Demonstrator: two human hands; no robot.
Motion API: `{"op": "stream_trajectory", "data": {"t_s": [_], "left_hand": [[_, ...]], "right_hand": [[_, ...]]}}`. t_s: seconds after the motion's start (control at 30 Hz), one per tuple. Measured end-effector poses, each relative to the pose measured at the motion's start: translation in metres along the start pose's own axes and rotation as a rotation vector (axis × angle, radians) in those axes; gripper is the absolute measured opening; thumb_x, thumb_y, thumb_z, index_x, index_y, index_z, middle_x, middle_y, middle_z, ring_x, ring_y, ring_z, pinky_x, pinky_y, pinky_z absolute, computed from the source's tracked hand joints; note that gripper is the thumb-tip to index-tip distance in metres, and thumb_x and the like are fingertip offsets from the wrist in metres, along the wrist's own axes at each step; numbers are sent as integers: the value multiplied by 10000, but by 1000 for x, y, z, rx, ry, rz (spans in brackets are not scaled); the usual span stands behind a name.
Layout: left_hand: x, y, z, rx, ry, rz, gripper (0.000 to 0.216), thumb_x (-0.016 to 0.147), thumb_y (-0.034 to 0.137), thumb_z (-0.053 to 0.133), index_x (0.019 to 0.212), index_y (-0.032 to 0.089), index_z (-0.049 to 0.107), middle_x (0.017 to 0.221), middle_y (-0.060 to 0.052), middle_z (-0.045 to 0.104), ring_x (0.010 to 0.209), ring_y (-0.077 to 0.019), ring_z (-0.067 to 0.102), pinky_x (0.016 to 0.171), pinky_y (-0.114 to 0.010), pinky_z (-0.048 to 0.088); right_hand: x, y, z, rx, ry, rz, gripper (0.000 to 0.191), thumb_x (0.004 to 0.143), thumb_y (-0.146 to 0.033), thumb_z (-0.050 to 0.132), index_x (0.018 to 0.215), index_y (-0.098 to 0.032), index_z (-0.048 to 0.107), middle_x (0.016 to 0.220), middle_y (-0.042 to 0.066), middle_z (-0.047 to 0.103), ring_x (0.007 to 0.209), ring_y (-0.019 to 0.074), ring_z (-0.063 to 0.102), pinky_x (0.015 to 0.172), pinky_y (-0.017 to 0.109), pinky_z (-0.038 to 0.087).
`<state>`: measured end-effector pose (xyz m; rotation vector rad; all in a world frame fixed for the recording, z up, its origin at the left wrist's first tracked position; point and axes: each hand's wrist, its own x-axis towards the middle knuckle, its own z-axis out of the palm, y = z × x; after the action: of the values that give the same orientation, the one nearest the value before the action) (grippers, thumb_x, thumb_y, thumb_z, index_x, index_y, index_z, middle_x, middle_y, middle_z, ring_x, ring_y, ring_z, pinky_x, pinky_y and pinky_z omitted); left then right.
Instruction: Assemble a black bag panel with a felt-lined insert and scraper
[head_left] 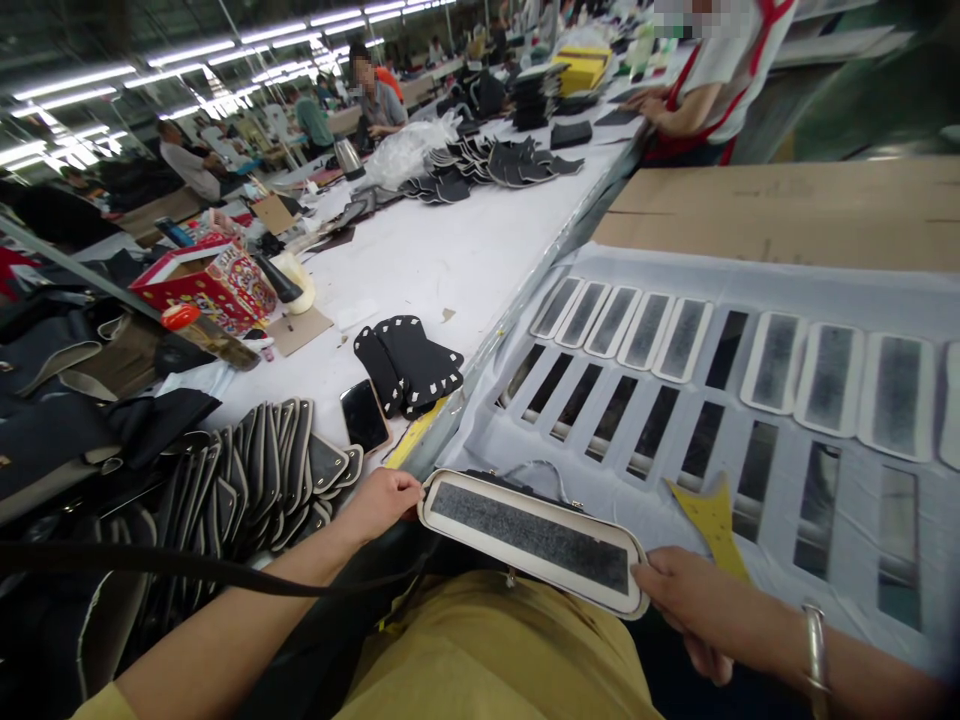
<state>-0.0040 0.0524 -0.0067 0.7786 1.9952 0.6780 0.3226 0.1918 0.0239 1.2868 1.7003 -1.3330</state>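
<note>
Across my lap I hold a long bag piece point(525, 545) with rounded ends, a cream border and a dark grey strip along its middle. Dark material and small metal fittings show at its edges; the rest of it is hidden below. My left hand point(384, 503) pinches its left end between thumb and fingers. At the opposite end, my right hand point(686, 600) grips the corner, thumb on top. Just beyond the right hand lies a yellow notched template point(711, 520).
Rows of cream-edged grey panels point(825, 380) lie on a slotted, cloth-covered rack point(600, 420) at right. Left are stacked dark flaps point(255, 475), a phone point(365, 415), black pieces point(411, 365), a bottle point(210, 335) and a red box point(217, 285). A co-worker point(720, 90) stands behind.
</note>
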Motion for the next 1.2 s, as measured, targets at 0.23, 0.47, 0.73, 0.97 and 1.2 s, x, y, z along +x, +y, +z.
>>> {"op": "stream_trajectory", "data": {"t_s": [0.23,0.47,0.73,0.97,1.2], "left_hand": [[0,1,0,138,48,61,218,664,287,497,631,144,658,536,-7,583,541,-153,528,525,-236,382],[-2,7,-1,255,75,113,226,679,269,478,596,147,649,515,-2,561,530,-141,489,517,-235,326],[1,9,-2,314,90,124,242,687,282,473,602,143,652,516,-3,565,519,-138,483,508,-235,316],[-1,10,-1,305,85,123,240,681,278,472,601,145,655,515,-4,573,520,-140,491,500,-231,320],[-9,11,0,268,90,119,240,683,276,470,598,147,653,516,-1,569,529,-144,506,520,-235,342]], "right_hand": [[5,7,2,-7,-10,-41,422,960,-242,195,572,-204,356,376,43,519,297,120,489,353,196,368],[3,3,4,11,-10,5,444,966,-243,198,547,-206,340,362,30,494,299,115,488,337,182,359],[9,7,4,10,-17,-11,434,965,-289,244,558,-204,369,362,36,511,331,155,547,352,206,385],[8,9,6,4,-11,-20,421,971,-274,249,589,-193,407,377,36,530,330,141,542,343,191,378],[-2,1,4,-23,-3,-5,457,971,-234,188,544,-205,351,385,39,521,321,114,507,356,190,373]]}}
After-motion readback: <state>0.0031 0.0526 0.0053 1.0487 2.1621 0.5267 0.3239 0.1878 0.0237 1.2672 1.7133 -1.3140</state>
